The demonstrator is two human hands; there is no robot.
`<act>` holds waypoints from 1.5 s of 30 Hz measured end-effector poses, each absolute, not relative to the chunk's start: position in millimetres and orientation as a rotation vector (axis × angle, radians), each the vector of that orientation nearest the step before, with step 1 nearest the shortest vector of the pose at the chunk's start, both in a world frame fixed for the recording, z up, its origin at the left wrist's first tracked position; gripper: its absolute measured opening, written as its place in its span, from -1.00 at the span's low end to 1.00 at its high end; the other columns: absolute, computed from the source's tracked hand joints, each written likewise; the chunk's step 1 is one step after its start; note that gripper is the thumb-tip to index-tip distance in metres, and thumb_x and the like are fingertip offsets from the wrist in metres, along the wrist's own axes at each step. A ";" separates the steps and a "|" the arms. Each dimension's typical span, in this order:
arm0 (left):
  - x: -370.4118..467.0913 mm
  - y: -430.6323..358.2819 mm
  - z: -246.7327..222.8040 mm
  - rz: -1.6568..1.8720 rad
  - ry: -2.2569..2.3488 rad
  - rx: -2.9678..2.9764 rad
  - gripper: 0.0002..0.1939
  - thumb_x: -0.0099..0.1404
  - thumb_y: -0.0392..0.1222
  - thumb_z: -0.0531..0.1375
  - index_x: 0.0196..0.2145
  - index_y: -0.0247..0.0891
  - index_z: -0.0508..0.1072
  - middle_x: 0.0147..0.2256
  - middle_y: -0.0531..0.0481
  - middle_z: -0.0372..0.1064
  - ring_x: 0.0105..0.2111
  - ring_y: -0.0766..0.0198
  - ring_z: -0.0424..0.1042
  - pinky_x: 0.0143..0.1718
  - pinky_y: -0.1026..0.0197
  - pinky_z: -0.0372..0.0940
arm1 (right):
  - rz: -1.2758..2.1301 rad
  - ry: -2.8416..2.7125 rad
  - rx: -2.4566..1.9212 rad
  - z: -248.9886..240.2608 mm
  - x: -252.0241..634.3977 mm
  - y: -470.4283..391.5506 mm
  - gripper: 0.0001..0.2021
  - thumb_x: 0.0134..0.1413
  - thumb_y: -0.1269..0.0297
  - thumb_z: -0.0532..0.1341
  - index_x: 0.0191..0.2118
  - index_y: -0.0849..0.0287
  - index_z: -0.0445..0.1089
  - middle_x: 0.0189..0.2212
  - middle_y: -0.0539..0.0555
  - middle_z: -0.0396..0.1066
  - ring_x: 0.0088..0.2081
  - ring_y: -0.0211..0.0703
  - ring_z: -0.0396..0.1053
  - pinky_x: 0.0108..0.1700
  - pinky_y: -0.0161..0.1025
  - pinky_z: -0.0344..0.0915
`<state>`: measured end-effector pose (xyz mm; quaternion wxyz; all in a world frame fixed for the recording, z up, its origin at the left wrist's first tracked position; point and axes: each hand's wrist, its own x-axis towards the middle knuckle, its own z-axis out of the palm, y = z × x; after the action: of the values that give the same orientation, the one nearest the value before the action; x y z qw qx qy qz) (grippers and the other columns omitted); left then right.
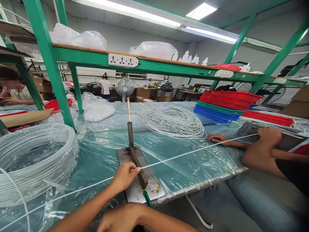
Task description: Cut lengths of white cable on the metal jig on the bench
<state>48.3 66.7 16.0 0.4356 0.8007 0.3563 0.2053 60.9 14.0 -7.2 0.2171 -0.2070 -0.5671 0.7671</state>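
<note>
My left hand (124, 177) pinches a white cable (183, 157) between thumb and fingertips, beside the blade bar of a lever cutter (137, 164). The cutter has a metal base plate, and its long handle (129, 119) stands upright. From my hand the cable runs taut to the right, and its other side trails down to the lower left. My right hand (118, 219) is low at the bottom edge, crossed in front of my left forearm. It is smeared by motion, so its fingers cannot be made out. At the right, a co-worker's hand (269, 137) grips the cable's far part.
A big cable coil (41, 158) wrapped in plastic lies at the left. Another loose coil (173, 120) is on the film-covered table (183, 180). Stacked red, green and blue trays (222, 104) stand at the back right. The co-worker's other hand (217, 138) rests on the table.
</note>
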 end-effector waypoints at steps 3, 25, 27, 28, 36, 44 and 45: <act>51.4 69.4 7.2 0.557 0.899 1.918 -0.69 0.17 -0.02 0.08 -0.58 -0.28 0.29 -0.61 0.10 0.12 -0.53 0.33 0.14 -0.51 0.25 -0.04 | 2.309 -2.123 -0.476 55.9 108.3 13.5 -0.83 -0.36 0.25 0.33 -0.59 0.25 0.40 -0.66 -0.03 0.36 -0.66 -0.32 0.30 -0.61 -0.44 0.18; 63.8 87.1 -12.8 0.663 0.939 1.773 -0.62 0.00 0.09 0.13 -0.68 -0.27 0.17 -0.67 0.14 -0.01 -0.59 0.39 0.01 -0.54 0.29 -0.12 | 1.008 -1.035 -1.248 166.0 226.8 211.0 -0.51 0.15 -0.16 -0.14 -0.28 0.22 0.21 -0.35 0.08 0.24 -0.57 -0.34 0.24 -0.56 -0.37 0.21; 66.2 89.2 -17.5 0.684 0.928 1.733 -0.58 -0.03 0.13 0.15 -0.70 -0.26 0.15 -0.69 0.16 -0.04 -0.61 0.41 -0.02 -0.56 0.29 -0.14 | 1.044 -1.045 -1.172 174.4 230.1 185.2 -0.49 0.16 -0.16 -0.18 -0.27 0.20 0.22 -0.29 0.10 0.26 -0.50 -0.30 0.29 -0.52 -0.35 0.25; 67.6 90.5 -20.4 0.690 0.933 1.712 -0.58 -0.04 0.12 0.16 -0.71 -0.26 0.14 -0.70 0.16 -0.05 -0.62 0.42 -0.03 -0.57 0.29 -0.15 | 1.070 -1.041 -1.125 178.6 231.3 169.9 -0.48 0.16 -0.16 -0.19 -0.26 0.20 0.23 -0.27 0.11 0.27 -0.47 -0.27 0.31 -0.48 -0.32 0.28; 75.0 96.9 -38.9 0.730 1.032 1.638 -0.64 -0.05 -0.04 0.21 -0.73 -0.27 0.15 -0.73 0.18 -0.03 -0.65 0.44 -0.01 -0.57 0.32 -0.13 | 1.167 -0.914 -1.238 173.6 225.7 21.3 -0.67 0.06 0.01 0.12 -0.43 0.23 0.30 -0.32 0.12 0.35 -0.49 -0.30 0.31 -0.48 -0.35 0.32; 74.1 97.7 -38.1 0.747 1.006 1.623 -0.64 -0.06 -0.05 0.23 -0.74 -0.28 0.15 -0.74 0.18 -0.02 -0.67 0.45 -0.01 -0.59 0.34 -0.14 | 1.255 -0.799 -1.556 125.3 198.0 -70.0 -0.41 -0.26 0.32 0.29 0.01 0.15 0.23 -0.09 0.12 0.29 -0.44 -0.31 0.37 -0.48 -0.38 0.35; 74.1 97.9 -37.8 0.749 1.001 1.623 -0.63 -0.07 -0.04 0.23 -0.74 -0.28 0.15 -0.74 0.18 -0.03 -0.67 0.45 -0.01 -0.60 0.34 -0.14 | 1.276 -0.766 -1.585 121.1 194.3 -73.6 -0.39 -0.25 0.34 0.25 0.06 0.15 0.17 -0.14 0.11 0.31 -0.48 -0.34 0.35 -0.51 -0.39 0.34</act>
<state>74.1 97.9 -37.8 0.5197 0.6767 0.4174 0.3125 194.3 -73.6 121.1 0.4650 -0.6453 -0.3119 0.5197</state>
